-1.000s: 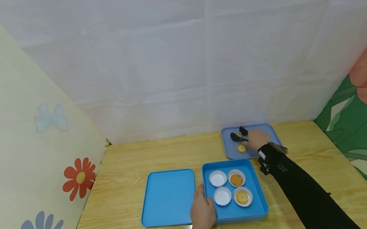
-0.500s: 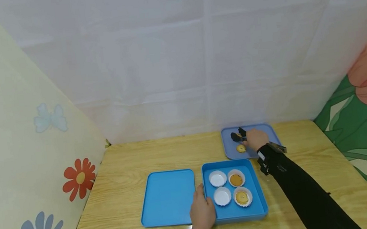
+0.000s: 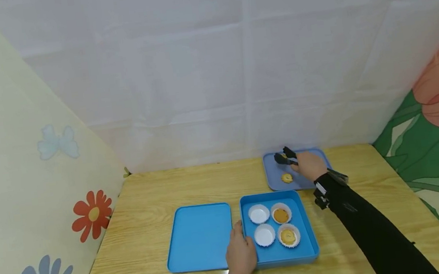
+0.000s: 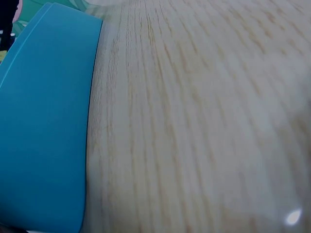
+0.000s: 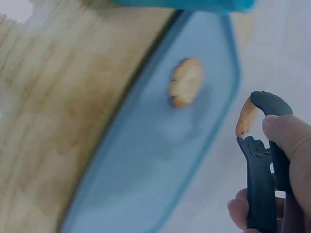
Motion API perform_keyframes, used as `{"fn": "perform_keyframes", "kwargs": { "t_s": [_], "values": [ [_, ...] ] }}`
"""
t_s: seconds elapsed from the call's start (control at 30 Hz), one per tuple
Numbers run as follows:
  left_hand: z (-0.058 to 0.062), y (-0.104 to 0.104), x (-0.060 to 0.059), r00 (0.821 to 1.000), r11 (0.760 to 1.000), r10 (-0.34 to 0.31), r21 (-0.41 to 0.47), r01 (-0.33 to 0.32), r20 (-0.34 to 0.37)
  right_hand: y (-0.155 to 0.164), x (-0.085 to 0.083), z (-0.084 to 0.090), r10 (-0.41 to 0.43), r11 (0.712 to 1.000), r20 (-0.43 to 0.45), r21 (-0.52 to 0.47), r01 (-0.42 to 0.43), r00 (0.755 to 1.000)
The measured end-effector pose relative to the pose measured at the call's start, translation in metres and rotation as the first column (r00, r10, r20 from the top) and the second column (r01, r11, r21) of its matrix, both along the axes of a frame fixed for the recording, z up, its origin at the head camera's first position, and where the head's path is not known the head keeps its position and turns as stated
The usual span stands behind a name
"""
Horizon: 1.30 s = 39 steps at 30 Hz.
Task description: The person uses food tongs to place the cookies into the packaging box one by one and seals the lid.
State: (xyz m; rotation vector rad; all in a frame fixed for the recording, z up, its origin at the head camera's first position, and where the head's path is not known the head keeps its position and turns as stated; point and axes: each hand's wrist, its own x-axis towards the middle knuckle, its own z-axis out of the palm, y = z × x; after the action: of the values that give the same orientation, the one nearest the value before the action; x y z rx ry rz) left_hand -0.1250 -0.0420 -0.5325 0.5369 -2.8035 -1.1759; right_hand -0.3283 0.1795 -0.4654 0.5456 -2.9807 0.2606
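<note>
My right hand (image 3: 309, 165) grips black tongs (image 3: 284, 156) above a pale blue tray (image 3: 273, 184) at the back of the table. In the right wrist view the tongs (image 5: 261, 160) pinch a small cookie (image 5: 246, 118) held clear of the tray (image 5: 146, 165). One more cookie (image 3: 287, 177) lies on the tray. My left hand (image 3: 241, 253) holds the left rim of a blue box (image 3: 310, 239). In the box are two empty white paper cups (image 3: 259, 214) and two cups with cookies (image 3: 281, 215).
A flat blue lid (image 3: 201, 243) lies just left of the box on the wooden table (image 3: 161, 193). White cloth and flowered panels wall the table on three sides. The left wrist view shows only the box's wall (image 4: 43, 136) and bare wood (image 4: 194, 121).
The tongs have closed on the farther cookie and lifted it a little off the tray. My left hand has stayed on the box.
</note>
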Motion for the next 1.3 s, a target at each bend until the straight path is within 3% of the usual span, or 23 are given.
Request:
{"fn": "perform_keyframes", "kwargs": {
  "t_s": [0.23,0.5,0.7,0.87,1.03,1.3],
  "values": [
    [-0.002,-0.001,0.0,1.0,1.0,-0.002,0.005,0.002,0.002,-0.007,0.021,0.027,0.055,0.996,-0.139,0.078,-0.045,0.989],
    [-0.002,-0.002,0.0,1.0,1.0,0.005,0.019,-0.005,0.0,-0.027,0.071,0.04,0.151,0.988,-0.199,0.048,-0.144,0.968],
    [-0.003,-0.003,-0.002,1.0,1.0,0.005,0.018,-0.005,0.007,-0.038,0.106,0.028,0.227,0.973,-0.215,0.083,-0.214,0.95],
    [-0.002,-0.003,-0.002,1.0,1.0,0.006,0.016,-0.007,0.01,-0.046,0.127,0.016,0.232,0.971,-0.089,0.087,-0.225,0.969],
    [-0.002,-0.003,-0.002,1.0,1.0,-0.001,0.01,0.001,-0.003,-0.05,0.136,0.004,0.229,0.965,-0.025,0.14,-0.224,0.973],
    [-0.003,-0.003,-0.002,1.0,1.0,-0.006,0.004,0.006,-0.017,-0.051,0.136,-0.008,0.259,0.949,-0.066,0.202,-0.242,0.964]
  ]
}}
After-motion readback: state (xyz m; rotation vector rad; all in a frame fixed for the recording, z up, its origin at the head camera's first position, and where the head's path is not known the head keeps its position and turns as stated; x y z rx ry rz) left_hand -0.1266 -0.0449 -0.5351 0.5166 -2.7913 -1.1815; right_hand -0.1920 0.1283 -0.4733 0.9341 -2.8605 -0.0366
